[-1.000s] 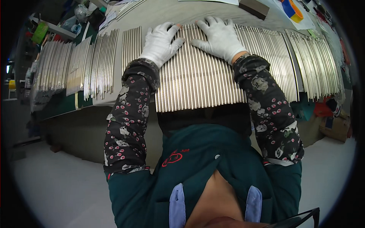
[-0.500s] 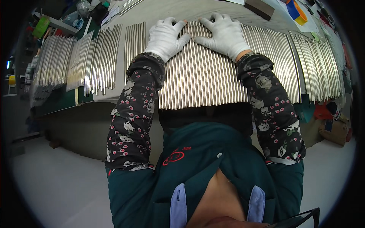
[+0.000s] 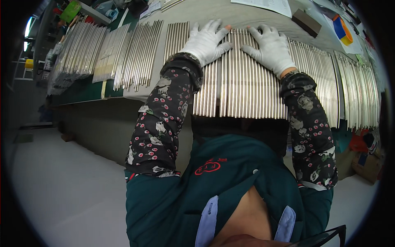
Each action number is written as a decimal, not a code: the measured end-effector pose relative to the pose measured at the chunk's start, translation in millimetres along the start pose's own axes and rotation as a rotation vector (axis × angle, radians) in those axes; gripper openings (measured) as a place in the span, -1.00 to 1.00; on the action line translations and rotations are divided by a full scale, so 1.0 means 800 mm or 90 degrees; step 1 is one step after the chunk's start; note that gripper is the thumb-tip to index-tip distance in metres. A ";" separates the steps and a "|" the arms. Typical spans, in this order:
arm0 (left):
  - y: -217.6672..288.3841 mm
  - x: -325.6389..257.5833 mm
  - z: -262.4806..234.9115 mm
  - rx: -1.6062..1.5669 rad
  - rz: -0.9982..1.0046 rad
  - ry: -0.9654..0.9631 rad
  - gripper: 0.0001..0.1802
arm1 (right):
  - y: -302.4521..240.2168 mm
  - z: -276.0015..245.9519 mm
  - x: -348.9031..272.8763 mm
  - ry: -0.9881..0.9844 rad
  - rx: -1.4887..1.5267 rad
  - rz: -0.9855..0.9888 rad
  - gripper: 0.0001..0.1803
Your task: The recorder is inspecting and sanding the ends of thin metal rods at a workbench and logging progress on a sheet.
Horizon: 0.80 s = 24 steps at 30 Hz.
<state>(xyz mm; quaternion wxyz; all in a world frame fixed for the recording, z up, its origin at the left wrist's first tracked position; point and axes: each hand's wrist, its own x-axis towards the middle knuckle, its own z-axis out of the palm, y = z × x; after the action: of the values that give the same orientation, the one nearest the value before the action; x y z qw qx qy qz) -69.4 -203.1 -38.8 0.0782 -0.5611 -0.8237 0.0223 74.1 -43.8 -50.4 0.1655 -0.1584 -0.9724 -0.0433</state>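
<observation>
A row of slim shiny metal rods [image 3: 253,90] lies side by side on the table before me, their near ends lined up at its front edge. My left hand [image 3: 207,44], in a white glove, lies across the upper part of a smaller rod group [image 3: 205,94], fingers spread. My right hand [image 3: 269,48], gloved too, rests flat on the far ends of the wider group with its fingers apart. Between the two groups runs a narrow dark gap. Both thumbs point inward toward each other. Neither hand is closed around a rod.
At the left lie loose rods [image 3: 142,53] and clear-wrapped rod bundles [image 3: 78,49]. More rods [image 3: 358,90] lie at the far right. Toward the back are a dark brown block [image 3: 306,22], a blue and orange tape roll [image 3: 342,31] and paper sheets [image 3: 263,5]. A cardboard box [image 3: 366,166] stands below at the right.
A gap has opened in the middle row, splitting off a smaller group under my left hand. The whole view has shifted, so the table appears farther right. Both hands stay on the rods.
</observation>
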 end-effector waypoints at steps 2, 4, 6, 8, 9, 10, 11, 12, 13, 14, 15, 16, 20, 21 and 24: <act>-0.005 -0.002 0.001 0.004 0.001 0.009 -0.32 | -0.001 -0.003 0.000 0.003 0.007 0.000 -0.23; -0.009 -0.003 0.002 0.011 0.005 -0.001 -0.32 | -0.001 -0.001 -0.001 0.003 0.006 -0.001 -0.23; -0.012 -0.005 0.002 0.007 0.008 -0.001 -0.32 | 0.000 0.000 -0.001 0.002 0.006 -0.003 -0.23; -0.013 -0.006 0.001 0.004 0.010 -0.002 -0.31 | 0.001 0.001 -0.002 0.007 0.011 -0.004 -0.24; -0.014 -0.006 0.000 0.011 0.009 -0.012 -0.31 | 0.001 0.002 -0.002 0.007 0.013 -0.004 -0.24; -0.013 -0.004 -0.001 0.015 0.012 -0.017 -0.31 | 0.003 0.001 -0.002 0.010 0.008 0.002 -0.24; -0.012 -0.003 -0.003 0.012 0.017 -0.015 -0.31 | 0.004 0.001 -0.002 0.012 0.003 0.008 -0.25; -0.010 -0.003 -0.004 0.024 0.030 0.008 -0.30 | 0.004 -0.001 -0.003 0.011 -0.001 0.013 -0.25; -0.006 -0.003 -0.007 0.037 0.040 0.029 -0.29 | 0.003 0.000 -0.002 0.011 0.002 0.009 -0.28; -0.001 -0.001 -0.010 0.021 0.059 0.055 -0.27 | 0.003 0.000 -0.002 0.011 0.005 0.004 -0.32; 0.005 0.001 -0.013 0.019 0.063 0.054 -0.27 | 0.004 0.002 0.000 0.009 0.004 0.008 -0.32; 0.017 0.002 -0.018 -0.017 0.110 0.064 -0.25 | 0.006 0.005 0.000 0.026 0.010 0.001 -0.37; 0.051 0.002 -0.009 -0.037 0.200 0.021 -0.19 | 0.014 0.016 -0.003 0.069 0.050 0.002 -0.54; 0.053 0.001 -0.004 -0.013 0.205 -0.009 -0.19 | 0.016 0.018 -0.003 0.095 0.062 0.001 -0.56; 0.048 -0.005 -0.013 0.001 0.211 -0.029 -0.21 | 0.009 0.011 -0.004 0.092 0.067 0.014 -0.59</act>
<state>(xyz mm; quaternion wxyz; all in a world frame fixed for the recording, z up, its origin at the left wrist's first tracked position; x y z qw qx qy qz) -31.0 -193.3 -34.1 0.0551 -0.6884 -0.7216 0.0479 76.6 -36.3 -59.2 0.2439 -0.1568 -0.9570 -0.0014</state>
